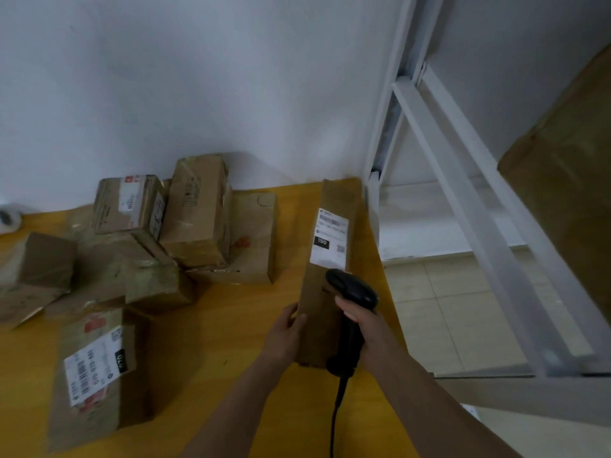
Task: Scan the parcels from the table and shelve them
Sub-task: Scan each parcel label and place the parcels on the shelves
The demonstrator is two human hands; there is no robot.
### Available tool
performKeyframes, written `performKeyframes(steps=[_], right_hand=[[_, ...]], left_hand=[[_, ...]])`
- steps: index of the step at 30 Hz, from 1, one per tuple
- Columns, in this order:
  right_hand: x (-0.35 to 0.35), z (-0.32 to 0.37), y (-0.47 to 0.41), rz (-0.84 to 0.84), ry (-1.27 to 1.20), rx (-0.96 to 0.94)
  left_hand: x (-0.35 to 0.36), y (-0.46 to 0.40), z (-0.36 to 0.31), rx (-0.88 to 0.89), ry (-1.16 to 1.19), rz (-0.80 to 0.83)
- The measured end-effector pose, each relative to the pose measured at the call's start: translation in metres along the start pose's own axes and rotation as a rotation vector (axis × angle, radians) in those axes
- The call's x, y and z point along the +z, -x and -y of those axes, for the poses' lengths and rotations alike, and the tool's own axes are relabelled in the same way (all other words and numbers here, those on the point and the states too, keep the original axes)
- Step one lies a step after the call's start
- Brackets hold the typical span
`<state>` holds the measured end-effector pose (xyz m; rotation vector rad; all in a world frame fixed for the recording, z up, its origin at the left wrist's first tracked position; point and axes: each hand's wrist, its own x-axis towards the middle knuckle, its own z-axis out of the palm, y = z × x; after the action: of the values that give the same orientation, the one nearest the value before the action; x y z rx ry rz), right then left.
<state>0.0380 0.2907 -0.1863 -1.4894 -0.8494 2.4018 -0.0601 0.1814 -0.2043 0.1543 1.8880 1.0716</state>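
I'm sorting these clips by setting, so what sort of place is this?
Probably a parcel sorting or pickup room. Labelled cardboard parcels are heaped on a yellow table, the right hand aims a corded barcode scanner at a long parcel's shipping label, and white metal shelving stands alongside.

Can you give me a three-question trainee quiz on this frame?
1. True or false: the right hand holds the scanner.
2. What does the left hand grip? A) the long box B) a box in the pile C) the shelf
3. Fill in: the scanner points at the long box's white ____.

Key: 1 true; 2 A; 3 label.
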Motion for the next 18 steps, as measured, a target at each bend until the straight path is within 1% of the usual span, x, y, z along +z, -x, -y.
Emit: performKeyframes(steps=[3,5,7,9,11,12,14,18], right_hand=[[0.004,0.007,0.000,0.016,0.007,-0.027],[0.004,0.009,0.003,0.039,0.028,-0.045],[0.003,0.009,0.007,0.085,0.076,-0.061],[0.003,0.011,0.015,0.152,0.108,-0.066],[0.003,0.015,0.023,0.206,0.132,-0.073],[0.002,0.018,0.027,0.224,0.148,-0.080],[-0.001,0.023,0.034,0.251,0.185,-0.086],[0.005,0.032,0.052,0.269,0.297,-0.109]], left_hand=[[-0.007,0.003,0.002,-0.030,-0.009,0.039],[-0.007,0.000,0.002,-0.043,0.032,0.082],[-0.007,0.000,-0.001,-0.054,0.130,0.150],[-0.007,-0.004,0.000,-0.085,0.293,0.238],[-0.012,-0.005,-0.002,-0.072,0.417,0.302],[-0.015,-0.005,-0.002,-0.057,0.435,0.324],[-0.023,-0.006,-0.004,-0.043,0.399,0.365],[-0.042,-0.006,-0.018,-0.058,0.187,0.394]])
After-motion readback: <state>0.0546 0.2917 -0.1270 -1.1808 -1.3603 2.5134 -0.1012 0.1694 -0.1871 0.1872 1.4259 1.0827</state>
